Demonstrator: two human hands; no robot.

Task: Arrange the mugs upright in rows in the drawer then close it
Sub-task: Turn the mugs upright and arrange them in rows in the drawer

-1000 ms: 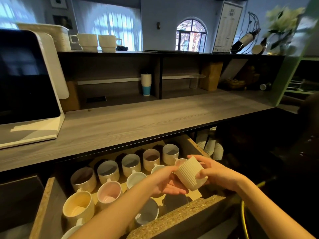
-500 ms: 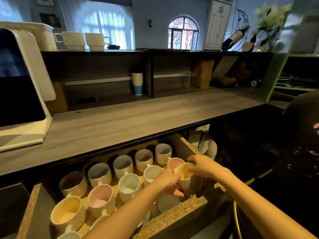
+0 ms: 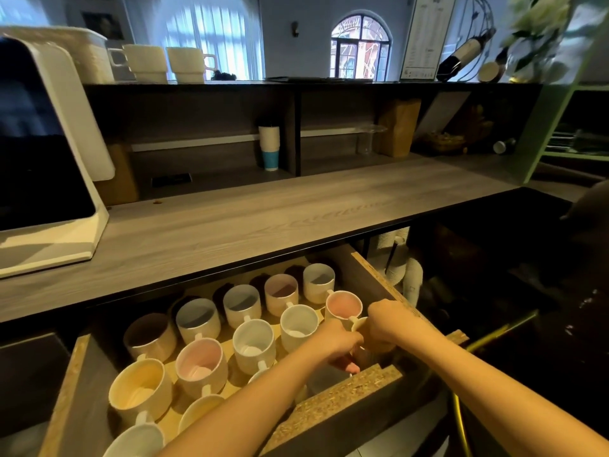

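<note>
The open drawer [image 3: 372, 268] under the counter holds several upright ribbed mugs in rows, among them a pink-lined mug [image 3: 343, 305], a white-lined mug [image 3: 299, 326] and a yellow-lined mug [image 3: 140, 389]. At the drawer's front right corner stands a cream mug [image 3: 360, 324], mostly hidden by my hands. My right hand [image 3: 387, 324] grips its rim from above. My left hand [image 3: 336, 349] holds its near side, fingers curled round it low in the drawer.
The chipboard drawer front [image 3: 333, 402] lies just below my forearms. A wooden counter [image 3: 263, 219] overhangs the drawer's back. A white screen device [image 3: 43, 153] stands at left. Stacked paper cups [image 3: 400, 262] sit right of the drawer. A yellow cable [image 3: 459, 420] hangs at right.
The cream mug was tilted in both hands above the drawer. It has been turned upright and lowered into the front right corner, both hands still on it.
</note>
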